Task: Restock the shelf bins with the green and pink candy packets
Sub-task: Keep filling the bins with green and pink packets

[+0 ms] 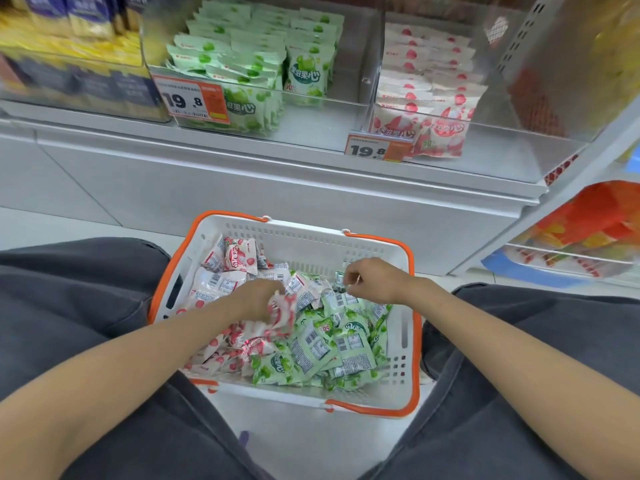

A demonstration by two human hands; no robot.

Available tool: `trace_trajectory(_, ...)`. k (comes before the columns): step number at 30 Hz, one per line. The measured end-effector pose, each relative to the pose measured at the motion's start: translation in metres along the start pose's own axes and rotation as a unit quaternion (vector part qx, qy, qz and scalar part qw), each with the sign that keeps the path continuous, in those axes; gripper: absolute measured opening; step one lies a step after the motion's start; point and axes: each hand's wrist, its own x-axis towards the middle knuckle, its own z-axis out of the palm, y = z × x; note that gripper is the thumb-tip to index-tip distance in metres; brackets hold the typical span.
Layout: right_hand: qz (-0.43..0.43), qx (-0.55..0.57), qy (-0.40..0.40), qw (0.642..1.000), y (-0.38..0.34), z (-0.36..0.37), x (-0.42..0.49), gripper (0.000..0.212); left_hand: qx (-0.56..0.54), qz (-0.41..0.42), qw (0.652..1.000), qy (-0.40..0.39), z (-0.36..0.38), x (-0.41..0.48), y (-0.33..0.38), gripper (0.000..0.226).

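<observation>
Left hand [263, 299]: it is down inside the basket, with the fingers curled round a small bunch of pink packets [282, 315], just above the heap.
Right hand [374, 280]: the fingers are bent, and thumb and fingers pinch the top edge of one green packet [341, 282], near the far wall of the basket.
Basket [311, 239]: white with an orange rim; it stands on the floor [27, 226] between the person's knees, in front of the shelf.
Basket content: the loose pink packets [214, 289] lie mostly on the left and far side, the loose green packets [346, 348] mostly on the right and near side; in the middle the two colours touch and overlap.
Green bin [329, 109]: a clear bin on the shelf, just left of the pink bin; the shelved green packets [249, 57] stand in rows at its left and back, and the front right corner is bare.
Pink bin [502, 143]: a clear bin; the shelved pink packets [429, 88] stand in rows on its left side.
Price tags [192, 100]: one orange and white tag hangs on the front of each bin.
Trousers [69, 306]: dark grey, on both sides of the basket.
</observation>
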Motion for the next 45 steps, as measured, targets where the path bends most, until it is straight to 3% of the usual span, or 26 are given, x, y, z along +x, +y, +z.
trace_trajectory(3, -0.012, 0.012, 0.022, 1.0, -0.005, 0.001, -0.002, 0.061, -0.087, 0.076, 0.991, 0.071, -0.033, -0.002, 0.042, 0.075)
trace_trajectory(5, -0.006, 0.052, 0.019, 0.998, -0.012, 0.002, -0.002, 0.071, -0.111, 0.126, 0.982, 0.092, -0.049, -0.007, 0.067, 0.073)
trace_trajectory(9, 0.006, 0.184, 0.053, 0.981, -0.013, -0.001, -0.004, 0.015, -0.256, 0.148, 0.943, 0.154, -0.066, -0.014, 0.082, 0.06)
trace_trajectory(12, 0.029, 0.29, 0.094, 0.952, -0.01, -0.009, -0.007, 0.017, -0.417, 0.08, 0.877, 0.224, -0.073, -0.015, 0.077, 0.053)
trace_trajectory(15, 0.038, 0.46, 0.109, 0.88, -0.011, -0.019, -0.01, 0.027, -0.517, 0.031, 0.831, 0.202, -0.075, -0.013, 0.083, 0.045)
trace_trajectory(16, 0.04, 0.477, 0.112, 0.871, -0.014, -0.023, -0.011, 0.03, -0.533, 0.03, 0.821, 0.204, -0.075, -0.011, 0.089, 0.04)
trace_trajectory(19, 0.039, 0.456, 0.143, 0.877, -0.015, -0.032, -0.011, 0.036, -0.543, 0.029, 0.786, 0.295, -0.074, -0.005, 0.117, 0.04)
trace_trajectory(22, 0.034, 0.391, 0.229, 0.891, -0.015, -0.047, -0.014, 0.052, -0.584, 0.004, 0.721, 0.373, -0.078, 0.001, 0.15, 0.038)
trace_trajectory(24, 0.02, 0.381, 0.284, 0.88, -0.014, -0.053, -0.016, 0.045, -0.587, -0.009, 0.703, 0.402, -0.085, 0.005, 0.171, 0.041)
trace_trajectory(30, 0.021, 0.418, 0.393, 0.819, -0.015, -0.07, -0.02, 0.043, -0.484, -0.013, 0.727, 0.487, -0.121, 0.012, 0.207, 0.05)
trace_trajectory(34, 0.035, 0.484, 0.403, 0.776, -0.011, -0.089, -0.024, 0.052, -0.395, 0.029, 0.764, 0.509, -0.148, 0.018, 0.22, 0.053)
trace_trajectory(37, -0.036, 0.543, 0.399, 0.738, 0.0, -0.12, -0.039, 0.021, -0.341, 0.087, 0.789, 0.504, -0.175, 0.02, 0.229, 0.053)
trace_trajectory(40, -0.08, 0.484, 0.465, 0.737, 0.013, -0.166, -0.057, 0.023, -0.321, 0.151, 0.796, 0.49, -0.205, 0.022, 0.236, 0.057)
trace_trajectory(43, -0.041, 0.417, 0.567, 0.71, 0.036, -0.216, -0.066, 0.019, -0.289, 0.161, 0.803, 0.495, -0.228, 0.025, 0.241, 0.064)
trace_trajectory(45, -0.008, 0.384, 0.583, 0.716, 0.053, -0.245, -0.066, 0.021, -0.275, 0.14, 0.812, 0.496, -0.237, 0.032, 0.238, 0.062)
